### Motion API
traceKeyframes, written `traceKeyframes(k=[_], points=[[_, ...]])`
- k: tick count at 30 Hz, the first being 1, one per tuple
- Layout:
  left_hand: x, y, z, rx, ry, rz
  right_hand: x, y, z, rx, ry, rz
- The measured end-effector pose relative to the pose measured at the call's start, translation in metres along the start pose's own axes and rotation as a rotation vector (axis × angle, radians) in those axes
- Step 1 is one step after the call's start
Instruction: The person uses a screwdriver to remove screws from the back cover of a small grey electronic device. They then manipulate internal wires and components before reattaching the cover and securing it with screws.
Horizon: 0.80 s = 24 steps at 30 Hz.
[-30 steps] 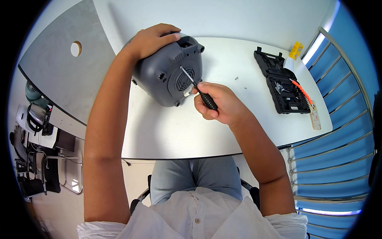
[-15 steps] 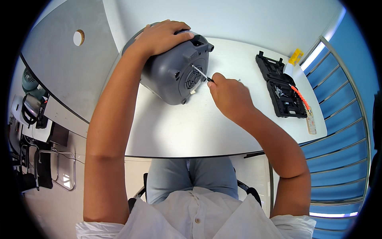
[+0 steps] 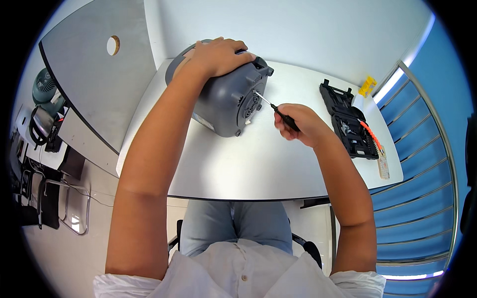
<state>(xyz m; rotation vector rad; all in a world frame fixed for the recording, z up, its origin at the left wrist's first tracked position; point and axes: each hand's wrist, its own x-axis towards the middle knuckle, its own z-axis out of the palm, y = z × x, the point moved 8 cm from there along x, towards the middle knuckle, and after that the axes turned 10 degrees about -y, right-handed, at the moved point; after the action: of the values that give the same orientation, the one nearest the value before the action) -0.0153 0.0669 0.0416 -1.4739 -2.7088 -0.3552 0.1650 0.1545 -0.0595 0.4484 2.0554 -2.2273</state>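
A dark grey, rounded appliance [image 3: 218,107] lies tilted on its side on the white table [image 3: 238,174], its base turned to the right. Short feet and a round vent grille [image 3: 252,105] show on that base. My left hand [image 3: 222,55] is laid over the top of the housing, holding it, the fingers bent along its curve. In my right hand [image 3: 300,121] is a screwdriver [image 3: 287,119] with a black handle and a thin metal shaft. Its tip meets the base beside the grille. Whatever lies under the tip is too small to make out.
On the right lies an open black tool case [image 3: 350,124] with small metal parts, an orange flexible shaft [image 3: 370,133] beside it. Behind it is a yellow packet [image 3: 367,86]. A metal railing [image 3: 432,116] borders the table's right; a grey panel [image 3: 99,74] stands left.
My right hand has turned and shifted back along the screwdriver, so more of the black handle shows. The whole view has shifted slightly. My left hand stays on the appliance.
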Motion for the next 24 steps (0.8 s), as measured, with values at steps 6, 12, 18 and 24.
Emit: traceKeyframes(k=[6, 12, 18, 24], points=[[-0.011, 0.012, -0.005, -0.04, 0.073, 0.011, 0.0, -0.011, -0.012, -0.658, 0.146, -0.153], [-0.004, 0.015, 0.002, 0.082, 0.13, -0.008, -0.018, -0.027, 0.01, -1.62, 0.637, -0.363], [-0.011, 0.037, 0.003, 0.121, 0.224, 0.083, -0.017, -0.007, -0.027, -0.675, 0.324, -0.251], [-0.022, 0.052, -0.002, -0.054, 0.199, 0.143, -0.011, 0.011, -0.024, -0.46, 0.105, -0.065]])
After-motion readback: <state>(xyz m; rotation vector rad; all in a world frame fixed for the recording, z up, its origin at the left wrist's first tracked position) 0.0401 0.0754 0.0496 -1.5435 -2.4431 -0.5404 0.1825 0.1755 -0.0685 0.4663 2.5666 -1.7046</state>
